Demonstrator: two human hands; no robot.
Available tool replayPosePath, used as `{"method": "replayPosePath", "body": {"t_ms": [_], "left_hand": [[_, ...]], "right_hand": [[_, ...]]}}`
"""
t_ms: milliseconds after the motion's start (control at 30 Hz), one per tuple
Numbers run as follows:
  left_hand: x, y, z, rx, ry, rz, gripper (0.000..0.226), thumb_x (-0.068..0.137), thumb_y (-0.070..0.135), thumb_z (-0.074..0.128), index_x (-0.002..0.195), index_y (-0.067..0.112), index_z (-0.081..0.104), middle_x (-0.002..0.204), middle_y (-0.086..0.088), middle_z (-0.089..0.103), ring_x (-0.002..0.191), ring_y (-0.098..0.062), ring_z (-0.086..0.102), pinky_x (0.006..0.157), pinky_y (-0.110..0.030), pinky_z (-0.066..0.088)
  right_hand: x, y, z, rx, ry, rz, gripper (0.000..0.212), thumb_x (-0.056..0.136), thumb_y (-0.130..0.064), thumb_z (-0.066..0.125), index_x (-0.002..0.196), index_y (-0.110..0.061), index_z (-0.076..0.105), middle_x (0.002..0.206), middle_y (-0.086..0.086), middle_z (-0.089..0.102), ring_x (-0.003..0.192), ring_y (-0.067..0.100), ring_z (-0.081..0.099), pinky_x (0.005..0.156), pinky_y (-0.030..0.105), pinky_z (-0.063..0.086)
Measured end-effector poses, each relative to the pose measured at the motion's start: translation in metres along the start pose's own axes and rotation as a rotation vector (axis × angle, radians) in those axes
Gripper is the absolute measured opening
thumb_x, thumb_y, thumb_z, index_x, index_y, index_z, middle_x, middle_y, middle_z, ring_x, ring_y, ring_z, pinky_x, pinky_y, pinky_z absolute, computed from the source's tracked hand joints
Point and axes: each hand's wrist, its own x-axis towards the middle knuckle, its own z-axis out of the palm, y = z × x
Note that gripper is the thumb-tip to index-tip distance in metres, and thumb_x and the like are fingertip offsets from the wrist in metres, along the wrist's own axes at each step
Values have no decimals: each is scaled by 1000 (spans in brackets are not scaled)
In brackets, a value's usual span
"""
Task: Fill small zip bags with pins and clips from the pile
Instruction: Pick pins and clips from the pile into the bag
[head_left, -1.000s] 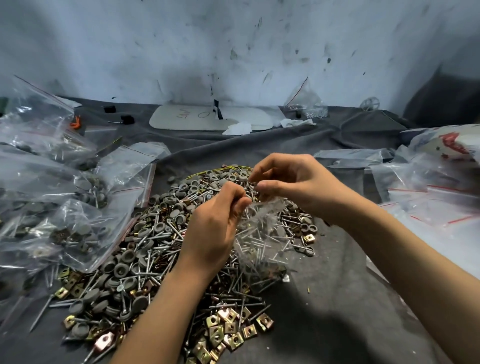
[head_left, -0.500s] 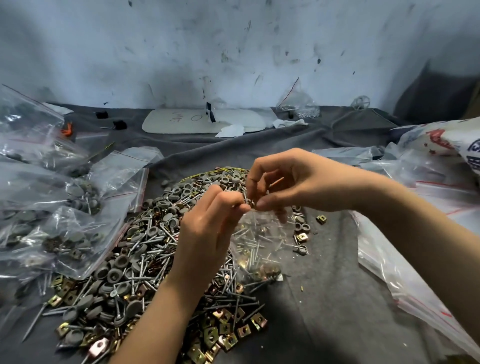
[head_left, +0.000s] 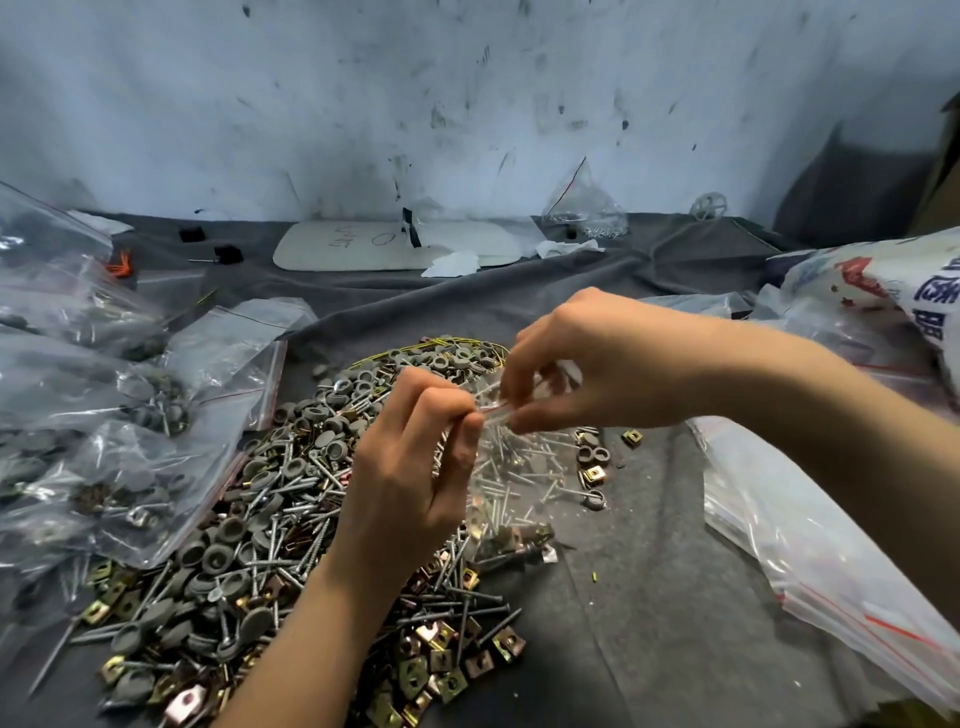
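We pinch the bag (head_left: 514, 483) top with left hand (head_left: 410, 467) and right hand (head_left: 597, 364) just above the pile (head_left: 260, 545); we should press the zip end to end, bag kept upright.

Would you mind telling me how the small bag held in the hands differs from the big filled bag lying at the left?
The small bag hangs from the left hand and right hand, which pinch its top; the big bag lies beside the pile. The small bag looks smaller than the big bag. The small bag shows mostly thin pins; the big bag also shows grey round caps. Both are clear plastic.
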Motion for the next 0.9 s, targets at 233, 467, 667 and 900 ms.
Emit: {"method": "replayPosePath", "body": {"t_ms": [233,467,667,900], "left_hand": [[1,-1,-1,73,12,-41,9,89,8,53,83,1,53,70,-6,54,64,-6,44,65,-9,41],[1,-10,2,149,136,-245,11,89,5,52,87,-3,59,80,-3,53,71,-4,44,72,-4,39],[2,-8,2,104,145,-240,12,88,4,49,87,-4,59,82,-2,51,71,-7,46,72,-5,41],[1,-9,4,53,136,-256,17,90,8,48,87,-6,58,85,-3,51,72,-14,50,66,-19,45]], "right_hand": [[-2,31,26,396,456,-24,11,82,-20,72,92,-18,66,109,-4,62,103,6,59,84,23,46],[-8,65,100,240,234,313,11,83,-10,70,92,-13,75,88,4,73,82,15,64,76,24,44],[0,59,130,45,225,325,19,83,-33,69,97,-20,71,96,-1,61,94,19,49,82,34,43],[0,58,135,134,263,279,14,81,-34,71,88,-22,70,87,-12,49,91,16,46,79,33,41]]}}
